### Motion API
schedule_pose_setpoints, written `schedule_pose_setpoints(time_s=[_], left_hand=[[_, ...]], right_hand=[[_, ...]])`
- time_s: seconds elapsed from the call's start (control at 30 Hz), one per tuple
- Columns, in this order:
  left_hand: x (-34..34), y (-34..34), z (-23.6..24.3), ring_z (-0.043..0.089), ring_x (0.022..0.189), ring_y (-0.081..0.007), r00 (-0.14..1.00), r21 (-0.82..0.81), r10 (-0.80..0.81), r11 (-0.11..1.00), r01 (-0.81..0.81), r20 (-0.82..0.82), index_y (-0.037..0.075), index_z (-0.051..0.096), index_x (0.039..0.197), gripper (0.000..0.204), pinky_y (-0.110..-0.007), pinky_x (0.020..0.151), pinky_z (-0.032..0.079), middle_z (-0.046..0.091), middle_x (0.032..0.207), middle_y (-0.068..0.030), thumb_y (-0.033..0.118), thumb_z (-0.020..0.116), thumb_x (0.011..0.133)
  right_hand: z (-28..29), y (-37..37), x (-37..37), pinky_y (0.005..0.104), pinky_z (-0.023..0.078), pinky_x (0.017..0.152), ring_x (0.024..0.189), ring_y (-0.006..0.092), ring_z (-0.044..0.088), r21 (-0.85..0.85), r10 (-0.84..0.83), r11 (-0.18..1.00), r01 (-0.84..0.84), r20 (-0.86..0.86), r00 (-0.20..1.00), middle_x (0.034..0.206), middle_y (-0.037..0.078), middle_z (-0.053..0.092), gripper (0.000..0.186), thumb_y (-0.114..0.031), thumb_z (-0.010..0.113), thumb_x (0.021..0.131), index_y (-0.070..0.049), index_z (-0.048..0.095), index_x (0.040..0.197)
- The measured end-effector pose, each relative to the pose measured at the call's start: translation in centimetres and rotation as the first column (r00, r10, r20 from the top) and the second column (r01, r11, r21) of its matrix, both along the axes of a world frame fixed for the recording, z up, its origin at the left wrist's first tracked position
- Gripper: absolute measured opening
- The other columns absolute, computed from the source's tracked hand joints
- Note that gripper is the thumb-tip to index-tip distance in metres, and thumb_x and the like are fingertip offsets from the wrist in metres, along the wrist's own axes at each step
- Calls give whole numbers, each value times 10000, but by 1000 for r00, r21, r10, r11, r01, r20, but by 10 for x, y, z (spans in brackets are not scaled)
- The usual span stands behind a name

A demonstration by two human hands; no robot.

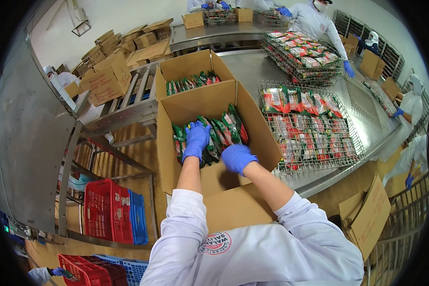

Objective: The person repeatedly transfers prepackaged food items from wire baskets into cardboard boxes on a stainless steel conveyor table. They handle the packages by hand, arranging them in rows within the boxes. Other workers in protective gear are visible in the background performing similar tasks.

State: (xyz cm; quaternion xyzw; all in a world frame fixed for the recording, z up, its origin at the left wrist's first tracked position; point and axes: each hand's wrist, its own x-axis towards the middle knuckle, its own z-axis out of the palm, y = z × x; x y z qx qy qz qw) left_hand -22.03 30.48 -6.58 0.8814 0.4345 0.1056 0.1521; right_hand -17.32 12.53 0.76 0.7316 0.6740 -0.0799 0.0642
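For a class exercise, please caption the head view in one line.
Blue-gloved left hand on green-and-red packets in a cardboard box, right hand blurred nearby, wire basket on steel table.

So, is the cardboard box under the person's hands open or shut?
Open: no flap covers the top of the near cardboard box, and the left hand touches green-and-red packets inside.

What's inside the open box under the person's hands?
Green, red and white packets stand in a row inside the cardboard box. The left hand covers parts of some, and whatever lies beneath the packets can't be seen.
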Motion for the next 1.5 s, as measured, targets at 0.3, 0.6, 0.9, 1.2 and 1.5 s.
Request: schedule_pose_setpoints(time_s=[0.3,0.6,0.9,1.2,1.5], left_hand=[[-7,-36,10,454,1133,-322,564,173,-117,984,-46,818,-18,505,1139,388,-361,972,318,508,1187,-191,253,308,943],[-16,-40,19,548,989,-224,479,59,-52,998,0,876,-11,526,1136,378,-321,882,397,590,1072,-137,256,333,949],[65,-173,201,577,979,-228,497,586,-644,756,293,582,2,528,1154,305,-306,829,441,606,1038,-142,112,483,873],[275,-166,253,566,982,-321,885,232,-446,854,466,-134,16,345,1304,718,-366,859,427,587,1044,-210,515,508,814],[349,-119,74,432,1167,-346,971,-203,53,979,-5,231,-75,328,1282,1031,-369,972,343,429,1236,-287,703,554,645]], right_hand=[[-115,57,11,434,500,668,770,339,630,171,-56,980,102,-253,966,855,199,630,209,-112,485,749,-30,662,824],[47,-102,14,369,490,670,726,293,604,724,427,689,31,-440,790,813,112,620,220,-121,539,803,-94,579,1018],[-14,-299,258,344,467,625,690,279,599,477,-445,475,739,-594,670,804,155,612,207,-226,578,823,-24,609,856],[-10,-308,405,345,463,703,776,289,603,444,-348,300,844,-773,531,855,169,624,298,-292,571,827,-9,596,918],[-68,-219,573,422,425,836,975,364,557,235,-773,299,925,-508,380,1051,288,547,889,-698,489,691,83,465,1115]])
